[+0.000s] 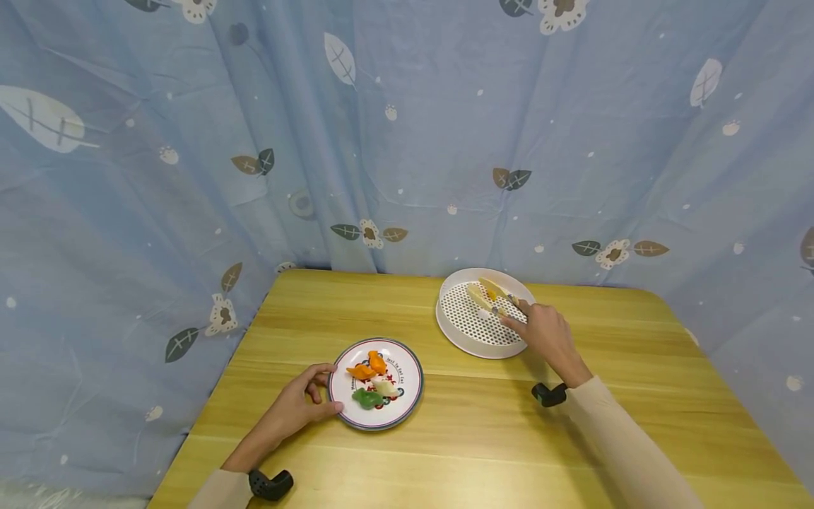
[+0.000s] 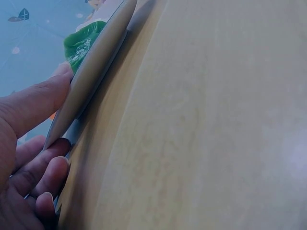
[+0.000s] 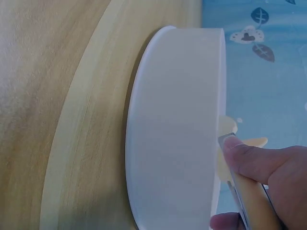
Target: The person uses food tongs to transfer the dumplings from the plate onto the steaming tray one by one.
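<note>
My left hand (image 1: pixel 299 403) grips the left rim of a white plate (image 1: pixel 407 360), thumb on top and fingers at the edge. On the plate lie two orange dumpling-shaped pieces (image 1: pixel 377 362), a cream one (image 1: pixel 385 388) and a green one (image 1: pixel 367 399). My right hand (image 1: pixel 548 331) holds metal tongs (image 3: pixel 249 196) with cream tips. The tips reach down into a round white steamer tray (image 1: pixel 451 330) with a perforated bottom. A small yellow-orange piece (image 1: pixel 492 295) shows between the tips; I cannot tell whether they pinch it.
Both plate and tray stand on a wooden table (image 1: pixel 483 431), the tray near its back edge, right of the plate. A blue patterned curtain (image 1: pixel 420 141) hangs behind and along the sides. Each wrist wears a black device (image 1: pixel 270 486).
</note>
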`<control>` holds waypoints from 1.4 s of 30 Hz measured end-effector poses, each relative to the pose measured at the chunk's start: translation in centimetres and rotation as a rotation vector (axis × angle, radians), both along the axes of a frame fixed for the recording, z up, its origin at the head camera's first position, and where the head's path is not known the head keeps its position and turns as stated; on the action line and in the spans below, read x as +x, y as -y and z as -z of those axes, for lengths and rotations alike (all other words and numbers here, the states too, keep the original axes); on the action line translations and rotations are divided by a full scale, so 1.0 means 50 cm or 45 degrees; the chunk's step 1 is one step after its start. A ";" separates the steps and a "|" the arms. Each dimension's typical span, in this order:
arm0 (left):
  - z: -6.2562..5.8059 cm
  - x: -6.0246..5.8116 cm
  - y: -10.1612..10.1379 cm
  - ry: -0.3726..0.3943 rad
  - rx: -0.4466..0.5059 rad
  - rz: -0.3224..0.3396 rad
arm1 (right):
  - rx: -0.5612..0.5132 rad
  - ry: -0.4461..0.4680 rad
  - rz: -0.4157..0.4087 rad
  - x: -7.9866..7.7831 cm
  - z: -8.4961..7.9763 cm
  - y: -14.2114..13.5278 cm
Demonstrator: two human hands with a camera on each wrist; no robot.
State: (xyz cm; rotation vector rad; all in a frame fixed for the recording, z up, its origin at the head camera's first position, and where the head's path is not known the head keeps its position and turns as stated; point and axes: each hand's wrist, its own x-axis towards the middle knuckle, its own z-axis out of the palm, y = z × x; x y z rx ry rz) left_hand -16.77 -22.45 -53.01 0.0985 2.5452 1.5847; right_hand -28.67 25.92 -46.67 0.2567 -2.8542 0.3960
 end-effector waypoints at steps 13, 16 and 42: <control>0.001 0.002 0.003 -0.001 0.008 0.004 | -0.127 -0.119 -0.157 0.060 -0.007 0.027; 0.000 0.002 0.003 -0.007 0.001 0.005 | -0.129 -0.147 -0.206 0.078 -0.006 0.043; 0.001 0.001 0.000 -0.015 -0.015 -0.005 | -0.237 -0.038 -0.553 0.200 0.000 0.135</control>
